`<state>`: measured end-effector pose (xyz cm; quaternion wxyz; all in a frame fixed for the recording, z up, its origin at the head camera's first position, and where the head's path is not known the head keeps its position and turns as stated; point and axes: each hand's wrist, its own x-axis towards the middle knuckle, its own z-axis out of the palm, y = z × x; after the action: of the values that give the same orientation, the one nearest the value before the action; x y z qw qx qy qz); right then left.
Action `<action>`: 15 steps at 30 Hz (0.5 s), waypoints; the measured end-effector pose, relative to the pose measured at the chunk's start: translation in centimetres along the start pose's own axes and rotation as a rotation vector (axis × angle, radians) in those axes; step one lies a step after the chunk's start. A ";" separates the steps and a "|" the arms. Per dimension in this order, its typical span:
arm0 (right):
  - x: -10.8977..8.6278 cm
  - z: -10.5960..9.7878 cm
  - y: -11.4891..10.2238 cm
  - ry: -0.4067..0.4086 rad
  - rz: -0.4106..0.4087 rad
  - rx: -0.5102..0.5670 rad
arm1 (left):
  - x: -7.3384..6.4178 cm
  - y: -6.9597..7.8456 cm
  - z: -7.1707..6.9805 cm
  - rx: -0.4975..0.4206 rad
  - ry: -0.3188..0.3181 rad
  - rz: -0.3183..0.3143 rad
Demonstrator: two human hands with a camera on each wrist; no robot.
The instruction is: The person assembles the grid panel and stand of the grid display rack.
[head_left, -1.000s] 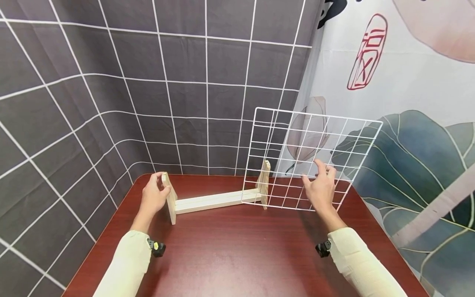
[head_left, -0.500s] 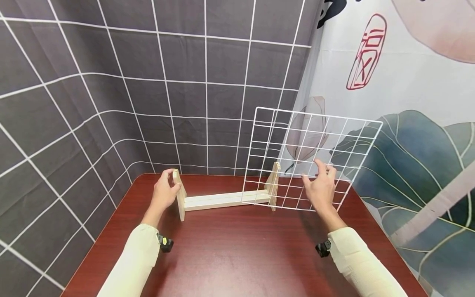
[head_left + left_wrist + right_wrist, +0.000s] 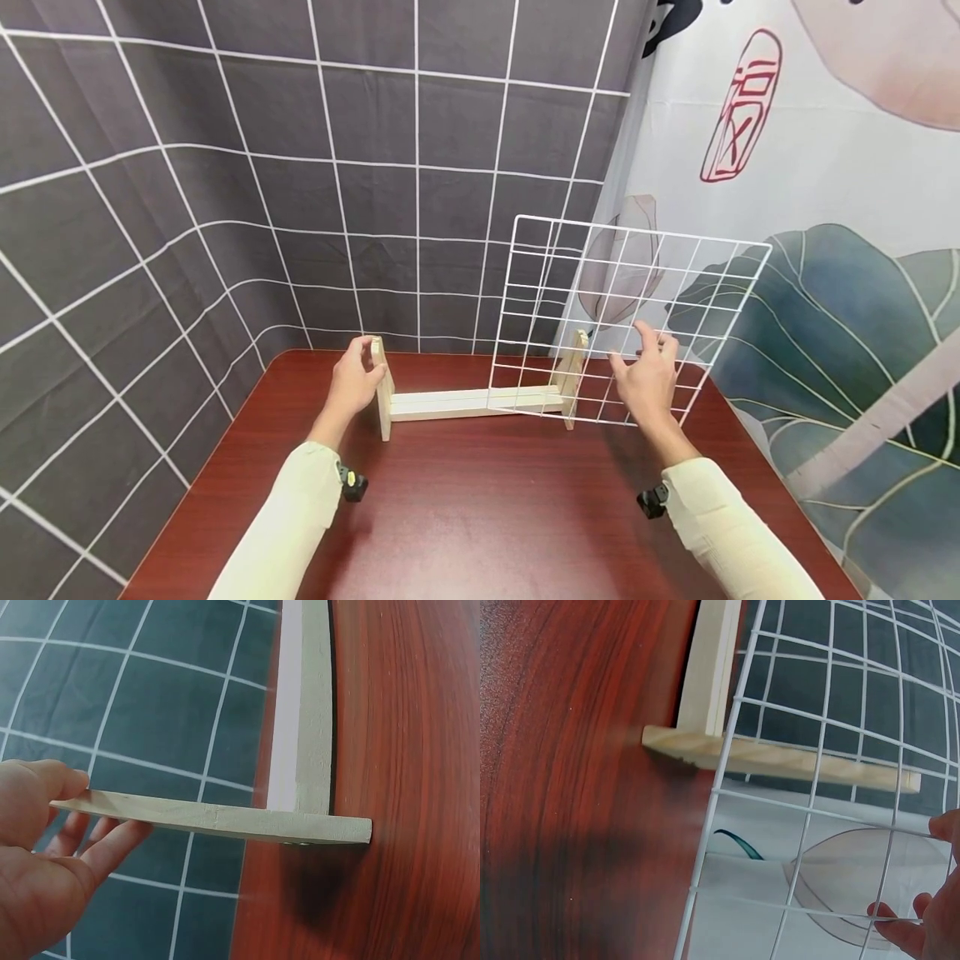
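A low wooden stand, two upright end boards joined by a pale crossbar point(image 3: 450, 404), stands on the table. Between thumb and fingers my left hand point(image 3: 352, 385) pinches the upper end of its left end board point(image 3: 217, 817). My right hand point(image 3: 651, 379) grips a white wire grid panel point(image 3: 824, 720), fingers hooked over its wires. Tilted back and raised, the panel overlaps the right end board point(image 3: 573, 379) in the head view. Through the mesh that board also shows in the right wrist view.
The dark red table point(image 3: 480, 508) ends at the back against a grey gridded curtain point(image 3: 375, 200). On the right hangs a white printed curtain point(image 3: 675, 125). Small black cameras sit on both wrists.
My left hand has slid the wooden stand rightward along the table, so more of its right part lies behind the mesh. The right hand and grid panel have stayed nearly still.
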<state>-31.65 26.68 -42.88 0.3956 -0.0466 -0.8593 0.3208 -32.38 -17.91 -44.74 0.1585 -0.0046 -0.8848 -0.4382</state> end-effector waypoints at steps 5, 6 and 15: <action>-0.2 0.1 -0.1 -0.009 0.001 0.003 | 0.3 0.5 0.8 -0.016 -0.016 0.015; -0.2 0.1 -0.2 -0.006 0.000 0.003 | 0.4 0.6 0.9 -0.017 -0.020 0.017; -0.1 0.2 -0.1 0.012 -0.028 0.011 | 1.0 1.6 2.2 -0.046 -0.050 0.029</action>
<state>-31.72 26.42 -42.98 0.4055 -0.0345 -0.8556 0.3198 -33.73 -15.30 -44.46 0.1423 -0.0318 -0.8780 -0.4559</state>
